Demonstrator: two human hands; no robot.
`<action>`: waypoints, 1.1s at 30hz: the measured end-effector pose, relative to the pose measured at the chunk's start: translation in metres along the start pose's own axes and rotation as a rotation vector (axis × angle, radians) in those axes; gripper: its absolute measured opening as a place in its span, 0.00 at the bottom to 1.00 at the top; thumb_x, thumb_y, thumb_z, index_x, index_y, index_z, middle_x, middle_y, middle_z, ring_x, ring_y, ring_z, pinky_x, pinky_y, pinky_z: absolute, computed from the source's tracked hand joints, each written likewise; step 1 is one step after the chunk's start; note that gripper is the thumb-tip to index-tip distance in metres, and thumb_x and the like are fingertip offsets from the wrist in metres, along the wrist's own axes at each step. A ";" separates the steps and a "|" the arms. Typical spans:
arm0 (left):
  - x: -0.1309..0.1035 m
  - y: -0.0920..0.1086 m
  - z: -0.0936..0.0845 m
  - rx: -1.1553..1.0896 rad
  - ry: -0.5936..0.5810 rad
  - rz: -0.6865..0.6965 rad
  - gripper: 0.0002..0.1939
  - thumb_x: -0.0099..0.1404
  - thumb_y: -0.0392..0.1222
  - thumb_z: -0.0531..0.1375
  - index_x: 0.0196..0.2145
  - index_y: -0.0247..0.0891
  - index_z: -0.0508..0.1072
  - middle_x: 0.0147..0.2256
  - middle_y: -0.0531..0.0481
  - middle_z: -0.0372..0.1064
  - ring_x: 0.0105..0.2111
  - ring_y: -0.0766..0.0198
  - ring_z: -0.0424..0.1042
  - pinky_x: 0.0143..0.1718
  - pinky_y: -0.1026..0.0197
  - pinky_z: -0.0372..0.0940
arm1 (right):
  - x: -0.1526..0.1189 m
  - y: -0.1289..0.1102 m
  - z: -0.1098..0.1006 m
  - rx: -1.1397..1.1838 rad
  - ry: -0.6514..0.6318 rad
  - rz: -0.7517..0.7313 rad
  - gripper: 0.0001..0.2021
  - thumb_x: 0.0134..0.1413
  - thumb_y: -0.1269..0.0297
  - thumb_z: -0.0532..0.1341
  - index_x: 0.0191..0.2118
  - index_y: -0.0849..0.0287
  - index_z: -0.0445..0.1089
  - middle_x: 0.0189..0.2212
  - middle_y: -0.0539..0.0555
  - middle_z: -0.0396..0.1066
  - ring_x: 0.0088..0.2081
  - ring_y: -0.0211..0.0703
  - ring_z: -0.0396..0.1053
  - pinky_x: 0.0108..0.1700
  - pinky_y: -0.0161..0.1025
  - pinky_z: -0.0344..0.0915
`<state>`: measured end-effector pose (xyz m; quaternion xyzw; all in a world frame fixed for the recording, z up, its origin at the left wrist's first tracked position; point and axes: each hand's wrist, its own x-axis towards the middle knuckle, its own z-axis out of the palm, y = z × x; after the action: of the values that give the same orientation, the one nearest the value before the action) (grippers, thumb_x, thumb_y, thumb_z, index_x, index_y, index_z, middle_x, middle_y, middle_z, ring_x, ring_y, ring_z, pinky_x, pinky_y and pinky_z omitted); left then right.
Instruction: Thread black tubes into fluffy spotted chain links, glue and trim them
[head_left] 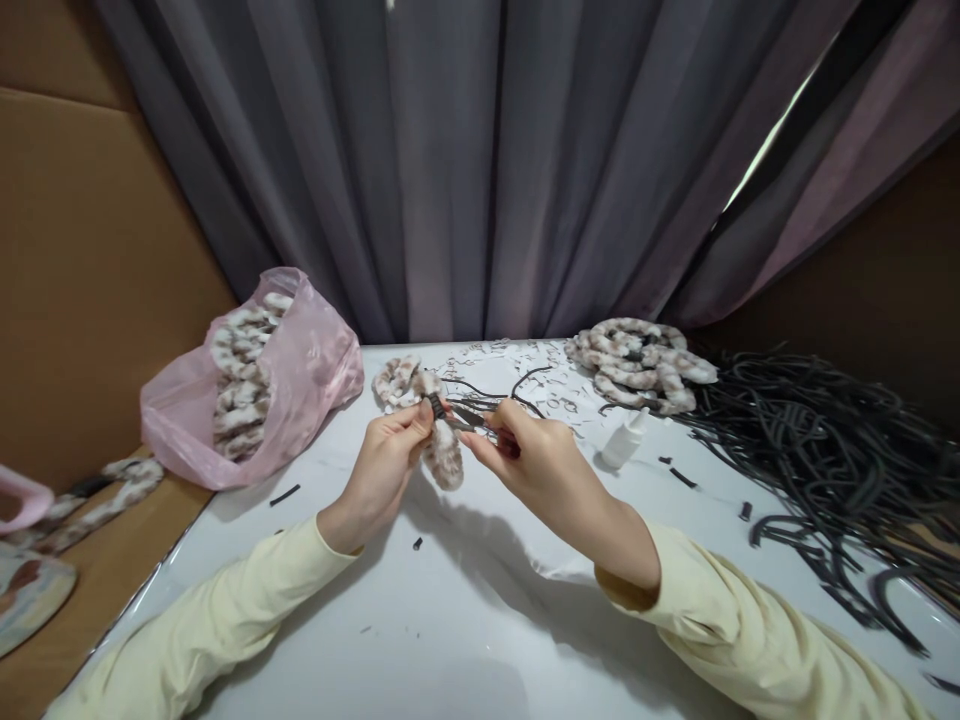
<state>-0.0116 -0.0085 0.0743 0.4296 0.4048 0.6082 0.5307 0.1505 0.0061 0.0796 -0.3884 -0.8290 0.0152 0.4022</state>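
Note:
My left hand pinches a furry, brown-spotted white loop between thumb and fingers, above the middle of the table. A black ribbed band wraps the loop right at my fingertips. Closed around a dark pointed tool, my right hand is just to the right of the band. The tool's tip points left, close to the band; whether it touches, I cannot tell. Its exact kind is partly hidden by my fingers. Part of the furry loop lies behind my left hand.
A pink plastic bag of furry loops stands at left. More furry loops lie at the back right, beside a heap of black cords. A small white bottle and cord scraps are on the white table.

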 end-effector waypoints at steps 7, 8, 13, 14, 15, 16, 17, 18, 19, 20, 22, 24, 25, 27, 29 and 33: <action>0.000 -0.002 0.001 -0.018 0.001 -0.024 0.12 0.51 0.47 0.66 0.23 0.33 0.75 0.23 0.52 0.69 0.27 0.68 0.63 0.33 0.66 0.59 | -0.002 -0.002 0.002 -0.027 -0.036 -0.009 0.12 0.56 0.62 0.58 0.27 0.57 0.54 0.15 0.42 0.51 0.16 0.31 0.48 0.19 0.30 0.45; -0.001 -0.003 0.001 -0.014 0.004 -0.020 0.12 0.50 0.47 0.66 0.23 0.33 0.75 0.23 0.52 0.68 0.26 0.68 0.62 0.32 0.66 0.58 | -0.003 -0.002 0.003 -0.034 -0.040 -0.007 0.12 0.56 0.62 0.58 0.27 0.57 0.54 0.15 0.42 0.51 0.16 0.31 0.49 0.19 0.30 0.45; -0.002 -0.007 0.003 0.007 0.044 0.007 0.16 0.50 0.49 0.67 0.18 0.33 0.71 0.18 0.55 0.61 0.24 0.69 0.58 0.29 0.65 0.56 | -0.005 -0.006 0.006 -0.074 -0.050 0.014 0.11 0.57 0.61 0.56 0.27 0.57 0.54 0.15 0.43 0.53 0.15 0.32 0.50 0.19 0.30 0.45; -0.003 -0.008 0.003 0.010 0.052 0.004 0.16 0.50 0.49 0.66 0.18 0.33 0.71 0.18 0.55 0.61 0.23 0.69 0.58 0.29 0.65 0.55 | -0.004 -0.007 0.007 -0.078 -0.051 0.016 0.11 0.57 0.62 0.56 0.27 0.57 0.54 0.15 0.43 0.53 0.15 0.32 0.49 0.19 0.30 0.45; -0.003 -0.008 0.003 0.012 0.058 -0.002 0.16 0.50 0.49 0.66 0.19 0.33 0.72 0.18 0.55 0.62 0.23 0.69 0.58 0.28 0.66 0.55 | -0.004 -0.007 0.008 -0.079 -0.052 0.018 0.11 0.57 0.62 0.56 0.27 0.57 0.54 0.15 0.43 0.53 0.15 0.32 0.49 0.19 0.30 0.45; -0.002 -0.008 0.003 0.011 0.058 -0.006 0.16 0.50 0.50 0.66 0.19 0.33 0.72 0.19 0.55 0.62 0.23 0.69 0.58 0.28 0.66 0.55 | -0.004 -0.007 0.009 -0.077 -0.051 0.020 0.11 0.57 0.62 0.57 0.27 0.57 0.54 0.15 0.43 0.53 0.15 0.31 0.49 0.19 0.30 0.45; -0.002 -0.008 0.003 0.008 0.055 -0.009 0.16 0.50 0.50 0.66 0.20 0.33 0.72 0.20 0.54 0.63 0.23 0.70 0.58 0.28 0.66 0.55 | -0.003 -0.007 0.010 -0.072 -0.045 0.020 0.11 0.57 0.63 0.57 0.27 0.57 0.54 0.15 0.43 0.53 0.15 0.31 0.49 0.19 0.30 0.45; -0.001 -0.007 0.003 0.005 0.049 -0.010 0.15 0.50 0.49 0.66 0.20 0.33 0.73 0.20 0.54 0.63 0.23 0.70 0.58 0.27 0.66 0.55 | -0.002 -0.007 0.010 -0.066 -0.034 0.020 0.11 0.57 0.63 0.57 0.27 0.57 0.54 0.15 0.43 0.53 0.15 0.31 0.49 0.19 0.30 0.45; -0.001 -0.006 0.003 0.000 0.042 -0.009 0.15 0.50 0.49 0.66 0.20 0.33 0.72 0.19 0.54 0.63 0.22 0.70 0.58 0.28 0.66 0.55 | -0.001 -0.006 0.010 -0.059 -0.023 0.020 0.11 0.57 0.62 0.56 0.27 0.57 0.54 0.15 0.43 0.53 0.15 0.31 0.49 0.19 0.30 0.45; 0.000 -0.005 0.003 -0.004 0.035 -0.009 0.15 0.50 0.49 0.66 0.20 0.33 0.72 0.19 0.54 0.63 0.22 0.70 0.58 0.28 0.66 0.56 | -0.001 -0.006 0.009 -0.051 -0.014 0.022 0.11 0.57 0.62 0.56 0.27 0.57 0.54 0.15 0.43 0.53 0.15 0.31 0.49 0.19 0.30 0.46; 0.002 -0.002 0.003 -0.008 0.023 -0.017 0.15 0.50 0.49 0.66 0.20 0.33 0.73 0.19 0.53 0.65 0.23 0.68 0.60 0.29 0.65 0.57 | 0.000 -0.006 0.006 -0.040 -0.011 0.032 0.12 0.56 0.61 0.57 0.27 0.57 0.53 0.15 0.43 0.53 0.15 0.31 0.50 0.19 0.30 0.46; 0.003 0.000 0.003 -0.010 0.011 -0.030 0.14 0.50 0.49 0.66 0.23 0.33 0.75 0.22 0.51 0.68 0.25 0.66 0.64 0.32 0.64 0.59 | 0.001 -0.005 -0.001 -0.033 -0.048 0.045 0.13 0.55 0.61 0.57 0.26 0.57 0.53 0.14 0.42 0.51 0.15 0.31 0.49 0.18 0.30 0.45; 0.003 0.001 0.003 -0.012 0.006 -0.035 0.14 0.50 0.49 0.66 0.24 0.33 0.76 0.23 0.50 0.70 0.26 0.65 0.65 0.33 0.64 0.60 | 0.001 -0.005 -0.004 -0.029 -0.075 0.053 0.13 0.55 0.61 0.58 0.25 0.56 0.52 0.14 0.42 0.50 0.15 0.31 0.48 0.18 0.30 0.44; 0.003 0.001 0.002 -0.014 0.001 -0.037 0.14 0.50 0.49 0.67 0.26 0.33 0.77 0.25 0.48 0.72 0.29 0.64 0.67 0.35 0.64 0.60 | 0.002 -0.006 -0.010 -0.020 -0.115 0.072 0.14 0.54 0.61 0.58 0.25 0.56 0.51 0.13 0.41 0.47 0.15 0.31 0.46 0.18 0.30 0.43; 0.003 0.001 0.001 -0.013 0.000 -0.038 0.14 0.50 0.49 0.66 0.26 0.33 0.78 0.26 0.48 0.73 0.29 0.64 0.68 0.35 0.64 0.61 | 0.002 -0.006 -0.013 -0.009 -0.114 0.085 0.14 0.54 0.62 0.58 0.25 0.56 0.51 0.13 0.41 0.47 0.15 0.31 0.45 0.17 0.30 0.42; 0.001 0.000 0.002 -0.016 -0.005 -0.043 0.14 0.51 0.49 0.66 0.25 0.33 0.77 0.25 0.49 0.71 0.28 0.66 0.66 0.34 0.65 0.61 | 0.003 -0.006 -0.011 0.003 -0.074 0.071 0.14 0.53 0.62 0.59 0.25 0.56 0.51 0.14 0.41 0.47 0.16 0.31 0.44 0.18 0.30 0.42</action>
<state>-0.0102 -0.0072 0.0747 0.4180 0.4081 0.5987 0.5480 0.1533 0.0011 0.0911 -0.4162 -0.8289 0.0452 0.3710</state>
